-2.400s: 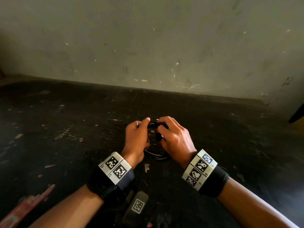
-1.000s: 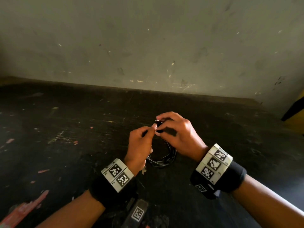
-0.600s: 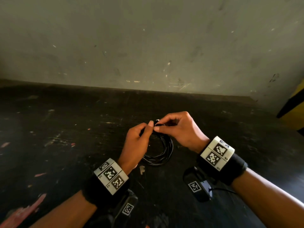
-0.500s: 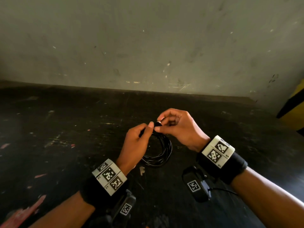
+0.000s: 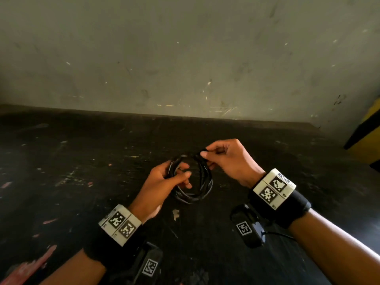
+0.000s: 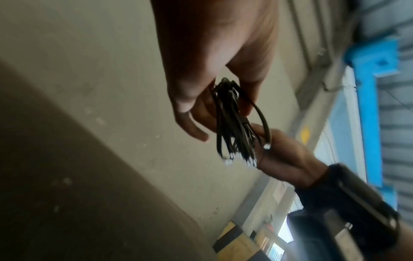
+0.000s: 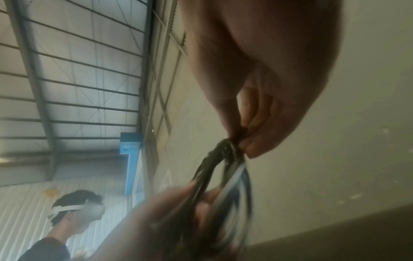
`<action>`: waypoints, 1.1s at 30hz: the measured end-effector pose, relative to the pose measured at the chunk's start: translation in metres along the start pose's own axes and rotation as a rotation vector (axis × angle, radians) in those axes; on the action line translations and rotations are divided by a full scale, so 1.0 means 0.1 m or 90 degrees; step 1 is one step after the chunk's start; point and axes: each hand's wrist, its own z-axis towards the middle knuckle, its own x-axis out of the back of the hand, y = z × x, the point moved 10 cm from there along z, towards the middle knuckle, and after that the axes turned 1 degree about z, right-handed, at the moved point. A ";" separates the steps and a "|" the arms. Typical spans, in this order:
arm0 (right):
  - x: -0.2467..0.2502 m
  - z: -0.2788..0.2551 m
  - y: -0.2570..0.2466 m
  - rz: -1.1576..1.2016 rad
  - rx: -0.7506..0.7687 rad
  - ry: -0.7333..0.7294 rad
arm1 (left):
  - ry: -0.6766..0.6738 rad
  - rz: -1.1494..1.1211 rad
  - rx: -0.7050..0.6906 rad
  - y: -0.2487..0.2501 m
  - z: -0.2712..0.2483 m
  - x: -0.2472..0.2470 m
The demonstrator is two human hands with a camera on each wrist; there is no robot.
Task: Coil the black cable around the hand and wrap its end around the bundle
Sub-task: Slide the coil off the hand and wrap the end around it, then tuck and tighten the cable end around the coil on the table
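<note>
Hands are meeting above a dark, scuffed tabletop [image 5: 86, 161] that is backing onto a grey wall [image 5: 185, 58]. From the head view, the black cable [image 5: 202, 182] is showing as a round coil of several loops hanging in the air between both hands, clear of the surface. The left hand [image 5: 162, 186] is gripping the coil's left side, thumb across the strands and fingers curling through the loop. The right hand [image 5: 228, 159] is pinching the coil's upper right edge between thumb and forefinger, where the strands are bunching together.

The left wrist view is showing what the head view is hiding: the coil edge-on, its strands [image 6: 232, 120] fanning out from the left hand's fingers [image 6: 192, 123] towards the right hand [image 6: 288, 155], with one loose loop arching out at the side. The right wrist view is giving the pinch up close: the right hand's fingertips [image 7: 252, 148] are clamping a tight, twisted knot of cable [image 7: 225, 148], and the loops are spreading downward from it into the blurred left hand [image 7: 161, 211]. This view alone is also catching a roof of metal beams and the person's head with a white strap, far at lower left.

No containers are appearing in any view.
</note>
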 end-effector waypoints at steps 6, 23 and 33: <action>0.06 -0.08 0.21 0.150 -0.058 0.049 | 0.033 -0.367 0.133 -0.20 -0.06 0.02; -0.66 -0.27 0.08 -0.197 0.056 -0.112 | 0.129 0.060 0.029 0.15 -0.14 0.30; -1.69 -0.36 0.48 -0.292 -0.008 -0.250 | 0.407 -0.139 0.207 -0.53 -0.76 1.19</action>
